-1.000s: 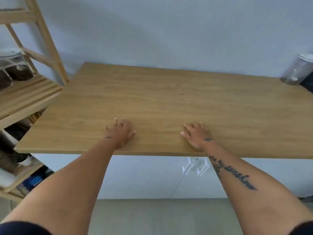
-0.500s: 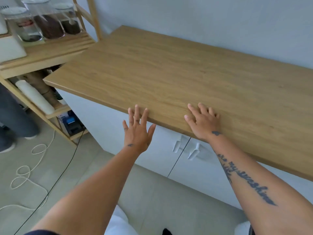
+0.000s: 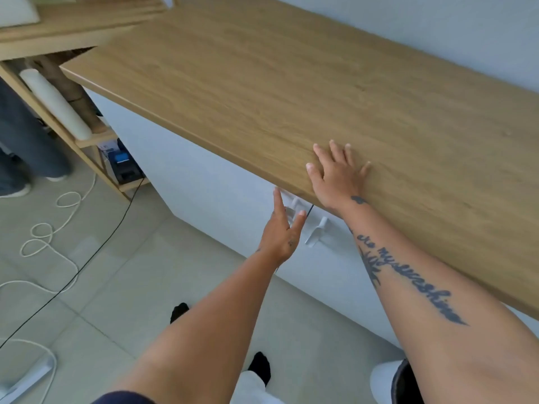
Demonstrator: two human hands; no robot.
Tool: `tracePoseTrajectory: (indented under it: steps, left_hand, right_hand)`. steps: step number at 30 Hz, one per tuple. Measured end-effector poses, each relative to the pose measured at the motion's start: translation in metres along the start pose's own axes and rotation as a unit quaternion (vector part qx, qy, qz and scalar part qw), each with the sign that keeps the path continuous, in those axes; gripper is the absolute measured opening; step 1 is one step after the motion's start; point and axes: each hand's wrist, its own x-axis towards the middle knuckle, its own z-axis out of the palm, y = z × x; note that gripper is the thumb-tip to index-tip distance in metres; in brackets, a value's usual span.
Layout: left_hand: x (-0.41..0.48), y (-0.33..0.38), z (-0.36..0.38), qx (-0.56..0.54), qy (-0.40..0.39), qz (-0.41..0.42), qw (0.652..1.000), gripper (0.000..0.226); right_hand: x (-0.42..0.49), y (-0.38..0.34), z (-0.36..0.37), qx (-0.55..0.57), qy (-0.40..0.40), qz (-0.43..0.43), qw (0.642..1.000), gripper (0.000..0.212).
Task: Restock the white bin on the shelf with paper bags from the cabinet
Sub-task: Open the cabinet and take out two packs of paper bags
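Observation:
A white cabinet [image 3: 210, 182] stands under a long wooden countertop [image 3: 291, 83], both doors closed. Two white handles sit side by side where the doors meet: the left door handle [image 3: 294, 208] and the right door handle [image 3: 316, 233]. My left hand [image 3: 281, 231] reaches at the left handle with straight fingers and an extended thumb; it holds nothing. My right hand [image 3: 335, 176] lies flat on the countertop's front edge. A corner of a white bin [image 3: 17, 10] shows on the wooden shelf [image 3: 67, 33] at the top left. No paper bags are visible.
The wooden shelf unit stands left of the cabinet, with a white roll [image 3: 55, 103] on a lower level and a dark device [image 3: 125, 167] near the floor. A white rope [image 3: 49, 237] and a black cable [image 3: 96, 252] trail across the tiled floor. Another person's legs [image 3: 26, 141] stand at far left.
My left hand came off the countertop and dropped down to the cabinet's left door handle. My view tilted down and left. My right hand stayed flat on the counter edge.

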Motion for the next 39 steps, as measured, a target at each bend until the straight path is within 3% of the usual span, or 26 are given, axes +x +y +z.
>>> tracePoseTrajectory:
  steps: [5, 12, 16, 21, 24, 29, 33, 39]
  left_hand:
    - [-0.004, -0.002, -0.007, 0.035, 0.010, 0.025, 0.999, 0.079]
    - [-0.069, -0.039, -0.030, 0.083, 0.119, -0.011, 0.989, 0.081]
    - [-0.096, -0.056, -0.060, 0.116, 0.181, -0.069, 0.974, 0.103]
    - [-0.114, -0.055, -0.090, 0.142, 0.260, -0.088, 0.951, 0.092]
    - [-0.120, -0.053, -0.100, 0.141, 0.246, -0.042, 0.958, 0.089]
    - [-0.138, -0.062, -0.107, 0.003, 0.201, -0.041, 0.979, 0.083]
    - [-0.152, -0.075, -0.124, 0.052, 0.199, -0.056, 0.977, 0.077]
    - [-0.183, -0.105, -0.167, 0.077, 0.255, -0.127, 0.956, 0.075]
  right_hand:
    - [-0.001, -0.001, 0.000, -0.007, -0.001, -0.028, 1.000, 0.051]
    - [-0.002, -0.007, -0.003, -0.057, -0.015, -0.040, 0.997, 0.051]
    - [0.006, -0.035, -0.001, -0.054, -0.032, -0.074, 0.995, 0.051]
    - [0.004, -0.046, 0.008, -0.070, -0.006, -0.100, 0.992, 0.048]
    - [0.001, -0.044, 0.008, -0.083, -0.015, -0.097, 0.992, 0.049]
    - [-0.002, -0.046, 0.006, -0.083, -0.025, -0.091, 0.992, 0.049]
    - [-0.003, -0.047, 0.005, -0.089, -0.028, -0.087, 0.992, 0.049]
    - [-0.004, -0.050, 0.005, -0.095, -0.044, -0.087, 0.991, 0.049]
